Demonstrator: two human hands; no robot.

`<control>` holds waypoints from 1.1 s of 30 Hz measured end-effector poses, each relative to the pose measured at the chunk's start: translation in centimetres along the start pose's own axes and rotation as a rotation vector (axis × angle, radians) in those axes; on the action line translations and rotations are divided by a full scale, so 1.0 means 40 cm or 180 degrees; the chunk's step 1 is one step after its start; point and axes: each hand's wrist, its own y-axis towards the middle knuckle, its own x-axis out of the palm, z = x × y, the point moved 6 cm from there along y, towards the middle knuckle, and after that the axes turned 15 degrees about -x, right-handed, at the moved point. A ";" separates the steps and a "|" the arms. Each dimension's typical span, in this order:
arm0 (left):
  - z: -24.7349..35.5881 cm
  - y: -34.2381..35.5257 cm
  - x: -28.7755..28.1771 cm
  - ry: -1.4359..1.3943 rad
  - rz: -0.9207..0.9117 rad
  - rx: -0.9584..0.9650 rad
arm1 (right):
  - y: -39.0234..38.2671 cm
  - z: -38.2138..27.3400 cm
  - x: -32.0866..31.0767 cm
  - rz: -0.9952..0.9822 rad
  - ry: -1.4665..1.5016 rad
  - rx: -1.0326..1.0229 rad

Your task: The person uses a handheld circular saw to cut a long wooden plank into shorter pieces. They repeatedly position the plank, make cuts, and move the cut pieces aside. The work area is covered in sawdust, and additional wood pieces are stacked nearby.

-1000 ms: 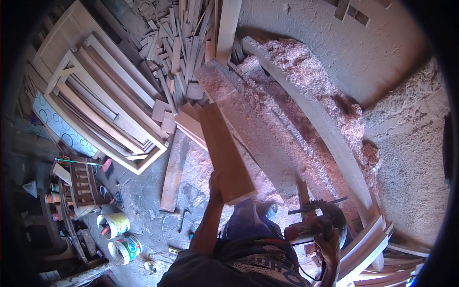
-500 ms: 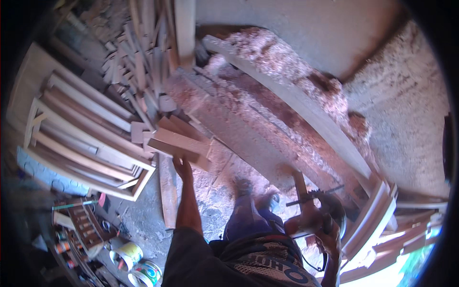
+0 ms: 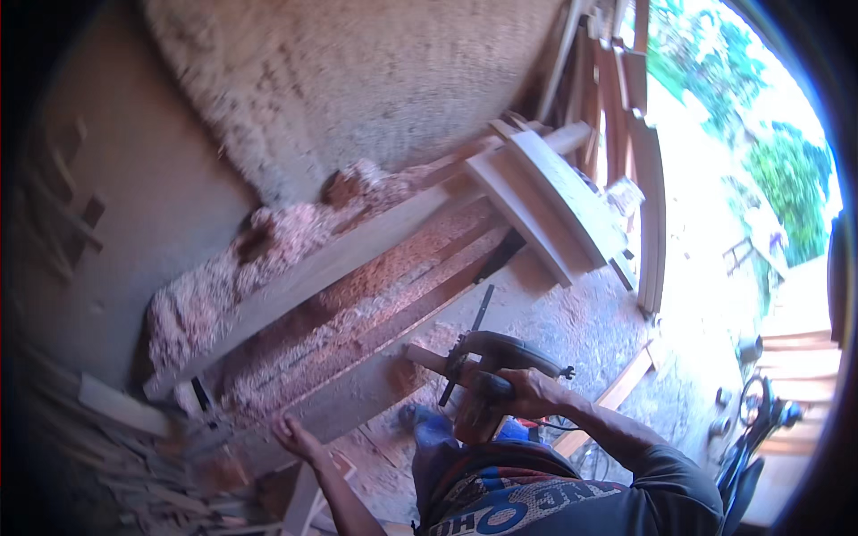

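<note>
Down at the lower middle, my right hand (image 3: 527, 393) is closed on the handle of a dark hand-held power tool (image 3: 485, 344) with a crossbar and a wooden piece poking out to its left. Further left, my left hand (image 3: 295, 439) is empty, its fingers loosely bent and apart, beside a wide dust-covered board (image 3: 357, 402). Behind both hands a long pale beam (image 3: 295, 268) slants across heaped pink shavings (image 3: 201, 322). A stack of curved planed pieces (image 3: 545, 205) rests across the beam's far end.
Leaning lumber (image 3: 617, 89) stands by a bright opening with trees (image 3: 786, 179). A wheeled dark machine (image 3: 760, 411) and pale boards (image 3: 795, 357) are at the right. Loose offcuts (image 3: 80, 447) lie lower left; a loose plank (image 3: 617, 393) lies on the floor.
My left hand has let go of the short plank it held a second ago. The view has turned right toward the opening. My right hand still grips the power tool.
</note>
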 end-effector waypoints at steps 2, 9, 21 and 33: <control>0.137 -0.137 0.259 -0.0441 -0.0878 -0.0518 | -0.088 0.050 -0.021 0.0226 0.0229 0.0342; 0.246 -0.349 0.890 -0.0050 -0.2589 -0.0922 | -0.281 0.121 -0.058 0.1073 0.0523 0.0588; 0.035 -0.998 1.665 0.1060 -0.3491 -0.2086 | -0.606 0.240 -0.112 0.2527 0.1944 0.2146; 0.113 -0.794 1.465 -0.0085 -0.3424 -0.1894 | -0.625 0.326 -0.138 0.3434 0.2492 0.1438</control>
